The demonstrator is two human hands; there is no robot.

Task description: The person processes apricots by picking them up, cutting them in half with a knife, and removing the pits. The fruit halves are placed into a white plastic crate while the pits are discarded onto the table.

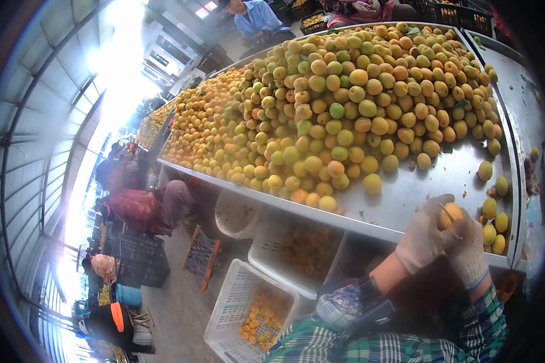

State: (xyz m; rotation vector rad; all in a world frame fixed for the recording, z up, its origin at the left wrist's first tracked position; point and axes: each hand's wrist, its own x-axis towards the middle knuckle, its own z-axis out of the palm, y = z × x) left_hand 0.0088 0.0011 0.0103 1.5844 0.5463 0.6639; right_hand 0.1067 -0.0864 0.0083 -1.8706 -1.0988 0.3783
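Observation:
An orange-yellow apricot (450,216) is held between my two gloved hands at the near edge of the metal table (418,187). My left hand (426,235), in a pale, stained glove, has its fingers closed around the fruit's left side. On the other side, the fingers of my right hand (466,245), in a white knit glove, are bent against the same apricot. I cannot tell whether a small tool is also between the fingers. Just right of my hands, several loose yellow apricots (489,209) lie along the table's raised rim.
A large heap of apricots (345,109) covers much of the table. Below its edge stand a white basket (236,302) with orange pieces, another pale crate (339,260) and a white bucket (230,212). A person in a blue shirt (257,21) sits across the table; others work at left.

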